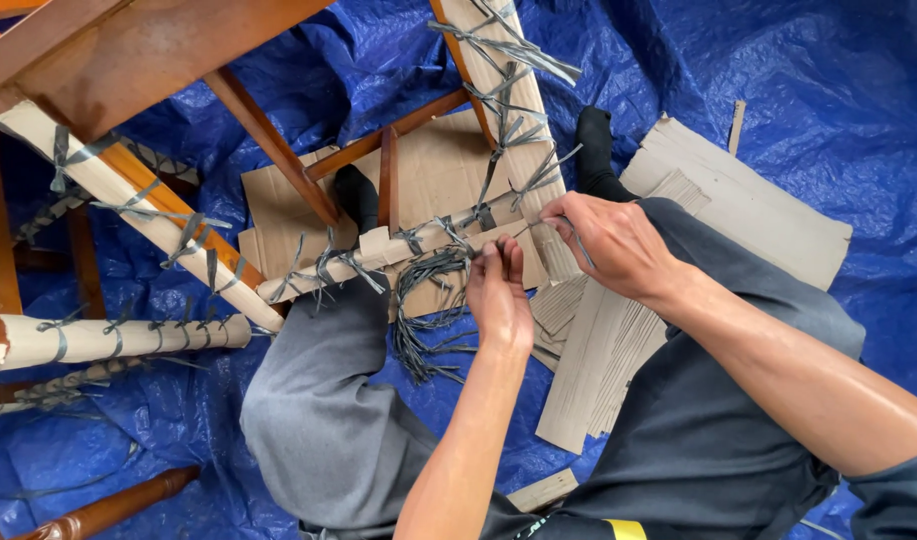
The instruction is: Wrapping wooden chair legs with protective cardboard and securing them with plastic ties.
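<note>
Fingers of left hand (498, 295), right hand (610, 240) pinched — gray strap (526, 228) between.

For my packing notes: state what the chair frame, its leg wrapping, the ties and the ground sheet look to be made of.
Chair frame: wood, glossy reddish-brown varnish.
Leg wrapping: pale cardboard or paper, matte, corrugated like the cardboard sheets.
Ties: flat grey strips, probably plastic.
Ground sheet: blue tarpaulin, shiny and creased.

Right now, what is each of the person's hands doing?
Left hand: closed, pinching a grey strap at the wrapped chair leg.
Right hand: closed, gripping the strap's other end.
</note>
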